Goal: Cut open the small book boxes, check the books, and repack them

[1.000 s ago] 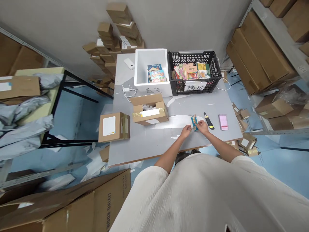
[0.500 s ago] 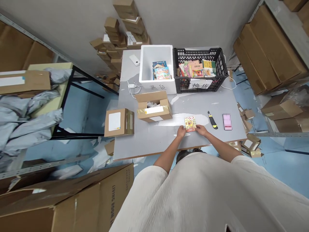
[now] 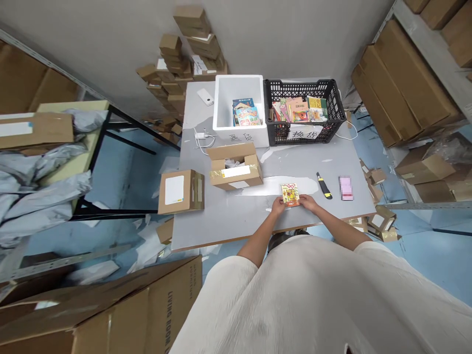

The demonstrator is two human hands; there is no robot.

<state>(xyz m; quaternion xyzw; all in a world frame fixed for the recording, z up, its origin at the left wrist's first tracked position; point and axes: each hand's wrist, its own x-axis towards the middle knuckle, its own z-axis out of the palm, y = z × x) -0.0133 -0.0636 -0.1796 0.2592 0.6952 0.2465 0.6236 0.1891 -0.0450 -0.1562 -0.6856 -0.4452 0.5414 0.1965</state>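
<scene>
A small colourful book [image 3: 290, 194] with a yellow and red cover is held near the table's front edge. My left hand [image 3: 279, 205] grips its left side, and my right hand [image 3: 307, 202] grips the lower right side. To the right of the book lies a black and yellow utility knife [image 3: 324, 186], apart from my hands. Left of the book stands an opened cardboard box [image 3: 236, 178] with its flap up and pale packing material inside. The grey table [image 3: 228, 216] lies under all of these.
At the back stand a white foam box [image 3: 239, 132] and a black plastic crate [image 3: 304, 137], both holding books. A closed carton [image 3: 180, 191] sits at the table's left edge, a phone [image 3: 345, 188] at the right. A white cable [image 3: 202, 137] lies behind the opened box. Shelves flank the table.
The book's cover shows differently, now facing up more fully with its figures visible. Both hands stay on its sides. The whole view has shifted slightly.
</scene>
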